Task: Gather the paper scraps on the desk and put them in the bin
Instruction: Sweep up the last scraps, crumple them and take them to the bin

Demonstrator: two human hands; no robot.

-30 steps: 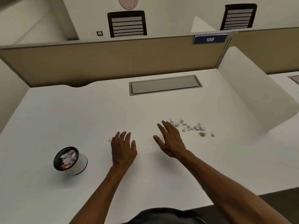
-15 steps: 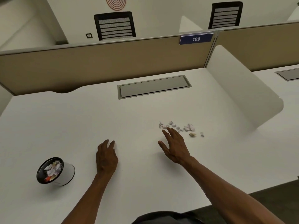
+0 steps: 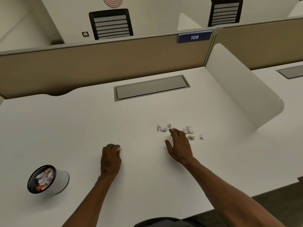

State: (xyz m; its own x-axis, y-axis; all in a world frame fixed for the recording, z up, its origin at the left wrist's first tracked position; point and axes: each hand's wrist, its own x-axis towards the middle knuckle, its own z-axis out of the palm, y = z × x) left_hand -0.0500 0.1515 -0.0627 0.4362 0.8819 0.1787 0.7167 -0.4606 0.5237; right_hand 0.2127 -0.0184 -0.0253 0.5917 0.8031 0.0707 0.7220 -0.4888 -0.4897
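Item: paper scraps, crumpled, strewn on the bench right of centre. Likely featherlight, soft, easily scattered; best pinched or swept together. Right hand fingers spread beside them. Left hand curled around one white scrap. Bin stands far left.

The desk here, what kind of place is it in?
Probably an open-plan office or study hall: tan partition behind the desk, numbered plate "109", and mesh office chairs beyond.
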